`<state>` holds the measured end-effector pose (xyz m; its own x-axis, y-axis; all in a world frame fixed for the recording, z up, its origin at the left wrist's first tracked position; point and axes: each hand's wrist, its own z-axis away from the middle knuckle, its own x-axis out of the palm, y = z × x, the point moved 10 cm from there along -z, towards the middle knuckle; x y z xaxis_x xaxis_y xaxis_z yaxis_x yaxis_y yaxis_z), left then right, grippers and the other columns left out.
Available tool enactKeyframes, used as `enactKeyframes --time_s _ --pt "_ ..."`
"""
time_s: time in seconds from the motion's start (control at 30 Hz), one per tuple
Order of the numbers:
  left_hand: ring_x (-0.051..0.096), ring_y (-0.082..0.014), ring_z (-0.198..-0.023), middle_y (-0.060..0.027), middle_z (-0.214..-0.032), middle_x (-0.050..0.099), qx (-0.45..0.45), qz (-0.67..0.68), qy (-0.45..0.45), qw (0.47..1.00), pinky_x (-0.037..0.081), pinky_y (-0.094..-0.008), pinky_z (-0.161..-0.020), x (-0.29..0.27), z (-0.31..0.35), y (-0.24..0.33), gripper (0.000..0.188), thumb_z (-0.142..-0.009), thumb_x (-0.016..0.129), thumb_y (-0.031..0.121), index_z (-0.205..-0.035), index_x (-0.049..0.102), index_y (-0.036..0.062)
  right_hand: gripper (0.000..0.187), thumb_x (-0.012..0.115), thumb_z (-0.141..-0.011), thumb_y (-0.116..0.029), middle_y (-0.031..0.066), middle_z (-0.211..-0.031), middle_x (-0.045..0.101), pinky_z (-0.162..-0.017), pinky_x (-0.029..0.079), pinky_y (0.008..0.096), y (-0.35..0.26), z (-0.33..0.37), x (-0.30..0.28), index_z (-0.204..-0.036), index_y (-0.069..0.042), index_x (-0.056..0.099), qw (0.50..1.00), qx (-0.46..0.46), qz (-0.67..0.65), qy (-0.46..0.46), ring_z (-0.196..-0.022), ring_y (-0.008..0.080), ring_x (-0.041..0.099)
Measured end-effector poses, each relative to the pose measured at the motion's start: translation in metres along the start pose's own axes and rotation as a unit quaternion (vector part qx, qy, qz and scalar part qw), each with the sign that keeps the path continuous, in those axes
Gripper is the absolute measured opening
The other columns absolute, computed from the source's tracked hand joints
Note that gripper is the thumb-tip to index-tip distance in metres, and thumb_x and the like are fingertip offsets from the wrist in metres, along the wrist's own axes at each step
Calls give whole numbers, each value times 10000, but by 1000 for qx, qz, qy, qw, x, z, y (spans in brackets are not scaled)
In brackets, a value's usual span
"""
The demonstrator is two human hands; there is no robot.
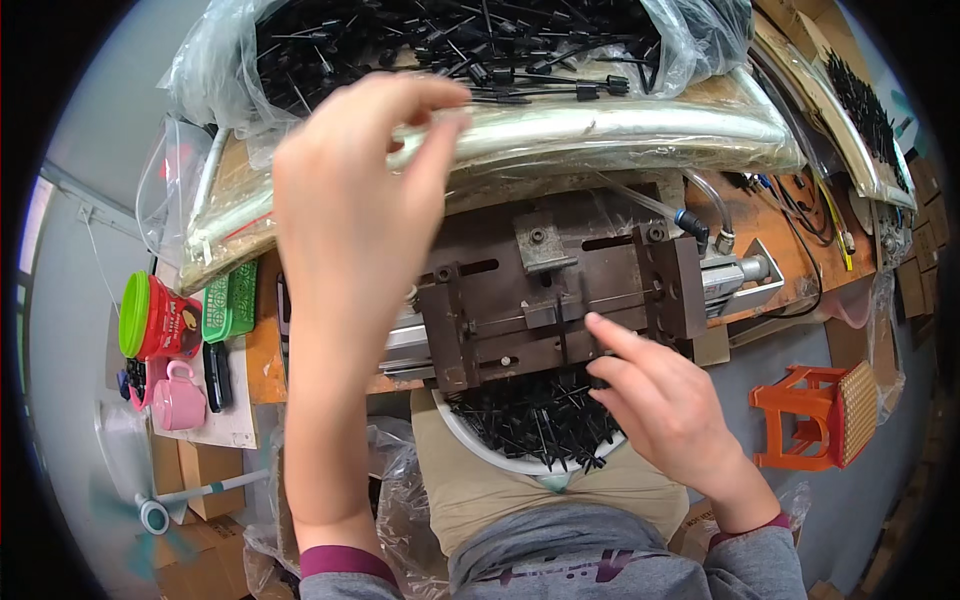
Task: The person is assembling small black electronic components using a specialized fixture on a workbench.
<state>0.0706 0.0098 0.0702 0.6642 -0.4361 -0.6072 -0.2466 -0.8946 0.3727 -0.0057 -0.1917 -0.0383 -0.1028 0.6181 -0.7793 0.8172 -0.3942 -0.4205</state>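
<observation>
My left hand [365,180] is raised over the left of a dark metal fixture [620,265], beside the front rim of the tray of loose black parts [440,45]. Its thumb and forefinger curve toward each other with a small gap, and I see nothing between them. A small metal block [552,312] sits mid-fixture, and a thin black part [563,340] lies across it toward me. Close to its right, my right hand [665,405] has its fingers bent around a small dark piece, mostly hidden by the fingers.
A white basin [455,425] of black parts rests on my lap under the fixture. Air cylinders and a clear hose [640,195] flank the fixture. Left stand a green basket [230,300], a red tub [170,320] and a pink mug [180,400]; right, an orange stool [800,415].
</observation>
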Motion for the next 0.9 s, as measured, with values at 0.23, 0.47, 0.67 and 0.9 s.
enactKeyframes --time_s 0.23,0.47,0.67,0.9 --pt "689 -231 -809 -53 -962 761 18 -152 -54 987 539 -362 -784 36 -42 -35 252 -796 766 184 -1041 760 124 150 663 -751 -55 187 -1283 662 -566 482 257 -17 -19 17 -884 -40 595 994 -40 95 -44 -540 124 570" --pt "710 -278 -861 -67 -925 735 82 -169 -59 980 567 -399 -761 24 -35 -24 156 -808 702 97 -955 755 103 159 694 -765 -93 171 -1243 681 -561 488 270 -14 -19 18 -896 -58 611 992 -23 101 -67 -566 147 602" --pt "707 -195 -785 -58 -921 725 138 -103 12 985 548 -311 -734 -20 -19 0 159 -805 724 69 -963 739 62 250 778 -779 -153 124 -988 688 -634 530 356 -8 -68 -30 -942 -37 628 998 -45 22 38 -725 270 674" --pt "691 -273 -1073 -160 -1242 683 159 16 -33 987 562 -353 -910 -33 45 72 379 -677 862 59 -1035 745 26 222 722 -745 -43 64 -985 674 -759 534 380 42 -179 -75 -962 -29 676 956 -140 236 104 -915 251 666"
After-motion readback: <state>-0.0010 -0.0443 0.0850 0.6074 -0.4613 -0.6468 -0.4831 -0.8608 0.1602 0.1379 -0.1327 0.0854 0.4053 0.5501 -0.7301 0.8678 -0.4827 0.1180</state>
